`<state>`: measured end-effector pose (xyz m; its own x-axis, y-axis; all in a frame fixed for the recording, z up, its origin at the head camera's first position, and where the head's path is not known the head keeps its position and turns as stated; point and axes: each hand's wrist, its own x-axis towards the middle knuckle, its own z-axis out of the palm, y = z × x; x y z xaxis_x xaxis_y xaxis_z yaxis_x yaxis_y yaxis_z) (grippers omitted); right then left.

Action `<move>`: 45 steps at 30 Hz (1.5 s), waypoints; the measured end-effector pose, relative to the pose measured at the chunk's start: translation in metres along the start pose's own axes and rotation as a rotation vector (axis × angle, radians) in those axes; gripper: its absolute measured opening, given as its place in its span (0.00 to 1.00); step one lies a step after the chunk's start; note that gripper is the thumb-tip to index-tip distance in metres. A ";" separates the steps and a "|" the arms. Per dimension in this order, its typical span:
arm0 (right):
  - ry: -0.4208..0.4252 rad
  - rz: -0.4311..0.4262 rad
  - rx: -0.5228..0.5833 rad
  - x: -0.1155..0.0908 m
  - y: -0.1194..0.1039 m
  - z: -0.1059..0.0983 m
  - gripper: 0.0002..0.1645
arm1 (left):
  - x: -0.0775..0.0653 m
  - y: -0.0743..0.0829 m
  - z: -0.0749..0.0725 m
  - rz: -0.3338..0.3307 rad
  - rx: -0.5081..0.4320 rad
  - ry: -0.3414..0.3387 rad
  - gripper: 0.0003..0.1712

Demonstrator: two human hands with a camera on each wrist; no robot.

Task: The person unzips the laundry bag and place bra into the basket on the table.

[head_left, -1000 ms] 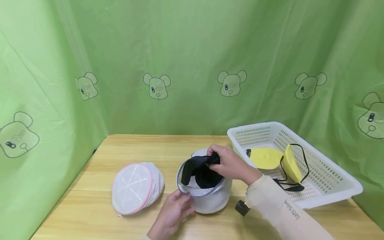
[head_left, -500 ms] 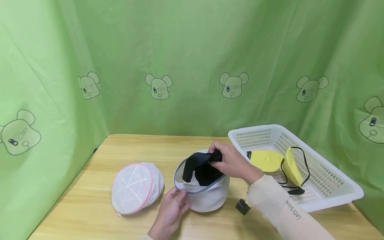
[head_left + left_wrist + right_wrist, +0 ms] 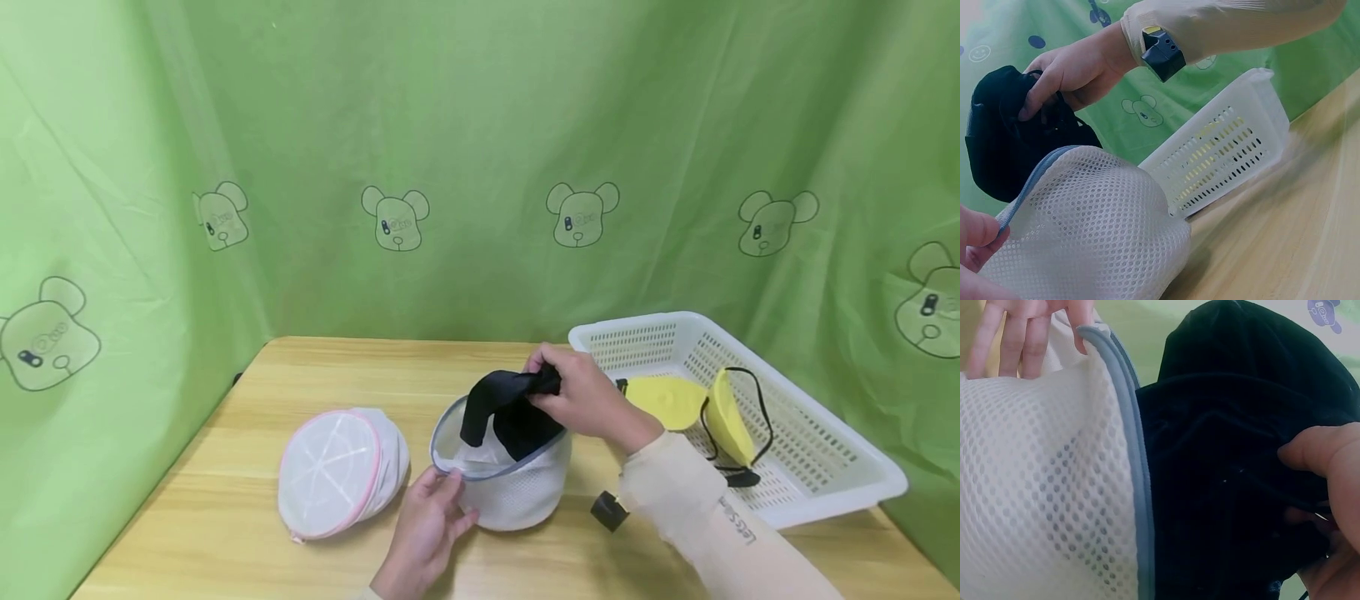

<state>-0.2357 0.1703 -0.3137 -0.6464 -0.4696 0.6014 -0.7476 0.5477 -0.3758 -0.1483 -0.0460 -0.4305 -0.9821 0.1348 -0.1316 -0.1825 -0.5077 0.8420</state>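
Observation:
My left hand (image 3: 429, 527) pinches the blue-edged rim of a round white mesh laundry bag (image 3: 517, 496), whose mouth is unzipped and tilted toward me. In the left wrist view, the thumb and finger grip that blue edge at the left. My right hand (image 3: 581, 393) holds a bunched black cloth garment (image 3: 517, 429) with thin cords. Part of it hangs over the bag's mouth, and one strip droops to the left. Seen from the right wrist, the soft black cloth (image 3: 1229, 462) overlaps the blue rim, and dark patches show through the mesh.
Left on the wooden table (image 3: 225, 550) lies a second white laundry bag (image 3: 330, 475) with a pink edge. A white plastic basket (image 3: 832, 500) at the right holds yellow cup-like pieces (image 3: 667, 402) with black straps. A green curtain (image 3: 480, 283) hangs behind.
My right hand has risen slightly and moved a little right with the black garment. The left hand and the bag's rim have shifted slightly left.

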 end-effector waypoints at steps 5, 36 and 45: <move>0.057 -0.005 -0.010 -0.002 0.000 -0.001 0.18 | -0.001 -0.002 -0.002 0.034 -0.003 -0.009 0.17; 0.290 0.018 -0.065 -0.001 -0.001 -0.016 0.21 | 0.003 -0.006 -0.004 0.062 0.024 0.008 0.16; 0.330 -0.003 -0.094 -0.002 0.001 -0.025 0.21 | 0.000 -0.006 -0.005 0.052 0.007 -0.001 0.23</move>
<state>-0.2318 0.1893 -0.2976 -0.5490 -0.2305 0.8034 -0.7219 0.6152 -0.3168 -0.1479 -0.0472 -0.4381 -0.9902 0.1095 -0.0868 -0.1308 -0.5083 0.8512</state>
